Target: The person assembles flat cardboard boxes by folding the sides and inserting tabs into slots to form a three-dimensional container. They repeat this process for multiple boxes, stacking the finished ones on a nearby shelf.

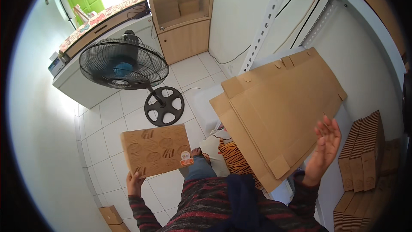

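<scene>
My left hand [135,183] grips the near left corner of a closed brown cardboard box [156,149]. The box has dark printed patterns and a white and orange sticker at its right corner. It is held up in the air over the tiled floor. On the right, my right hand [325,148] is raised with its fingers apart and nothing in it. It hovers over the right edge of a stack of flat, unfolded cardboard sheets [279,107], whose tabs and slots show along the far edge. Whether the hand touches the sheets I cannot tell.
A black standing fan [124,64] stands ahead on the left, its round base [164,106] on the floor. Behind it are a counter [101,79] and a glass-fronted cabinet [184,38]. Stacked folded boxes [362,154] fill the right side. A tiger-striped cushion [236,157] lies below the sheets.
</scene>
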Demonstrator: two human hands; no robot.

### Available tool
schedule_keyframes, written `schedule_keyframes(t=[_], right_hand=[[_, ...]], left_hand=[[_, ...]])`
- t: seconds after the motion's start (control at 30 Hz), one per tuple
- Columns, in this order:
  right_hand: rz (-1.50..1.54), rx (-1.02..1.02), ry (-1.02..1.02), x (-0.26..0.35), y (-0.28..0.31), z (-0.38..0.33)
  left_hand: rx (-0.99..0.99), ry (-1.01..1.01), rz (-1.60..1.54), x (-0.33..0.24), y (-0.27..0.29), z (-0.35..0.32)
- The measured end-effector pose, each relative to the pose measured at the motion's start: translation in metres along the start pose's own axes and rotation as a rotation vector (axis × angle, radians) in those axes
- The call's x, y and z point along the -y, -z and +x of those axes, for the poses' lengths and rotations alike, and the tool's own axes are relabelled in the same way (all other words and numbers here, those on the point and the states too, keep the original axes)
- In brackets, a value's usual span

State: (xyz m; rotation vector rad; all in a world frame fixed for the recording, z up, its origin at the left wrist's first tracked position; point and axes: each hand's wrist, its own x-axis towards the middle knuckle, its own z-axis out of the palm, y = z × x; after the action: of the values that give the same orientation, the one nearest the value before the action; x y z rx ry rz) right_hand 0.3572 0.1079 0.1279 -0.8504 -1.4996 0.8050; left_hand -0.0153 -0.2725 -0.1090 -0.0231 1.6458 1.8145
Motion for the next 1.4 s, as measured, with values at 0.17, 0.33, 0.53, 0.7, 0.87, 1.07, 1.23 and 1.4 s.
schedule_keyframes(t=[0.17,0.33,0.53,0.7,0.87,1.07,1.23,1.4], right_hand=[[-0.291,-0.303,-0.187,-0.046,0.051,-0.004],[-0.362,-0.471,-0.300,-0.087,0.096,-0.023],[-0.484,-0.615,-0.329,-0.081,0.092,-0.027],[-0.565,-0.602,-0.390,-0.072,0.083,-0.024],[-0.666,-0.710,-0.452,-0.068,0.082,-0.030],[-0.742,-0.579,-0.443,-0.065,0.096,-0.030],[-0.701,-0.618,-0.411,-0.067,0.125,-0.045],[-0.719,-0.607,-0.495,-0.060,0.131,-0.050]], left_hand=[[-0.095,0.225,-0.022,0.073,-0.046,0.126],[0.022,0.198,0.137,0.121,-0.137,0.257],[0.150,0.279,0.150,0.143,-0.245,0.350],[0.087,0.122,0.355,0.167,-0.308,0.409],[0.146,0.034,0.408,0.173,-0.364,0.462],[0.084,0.046,0.285,0.227,-0.404,0.517],[0.121,0.089,0.315,0.257,-0.424,0.531],[0.159,0.171,0.289,0.294,-0.449,0.548]])
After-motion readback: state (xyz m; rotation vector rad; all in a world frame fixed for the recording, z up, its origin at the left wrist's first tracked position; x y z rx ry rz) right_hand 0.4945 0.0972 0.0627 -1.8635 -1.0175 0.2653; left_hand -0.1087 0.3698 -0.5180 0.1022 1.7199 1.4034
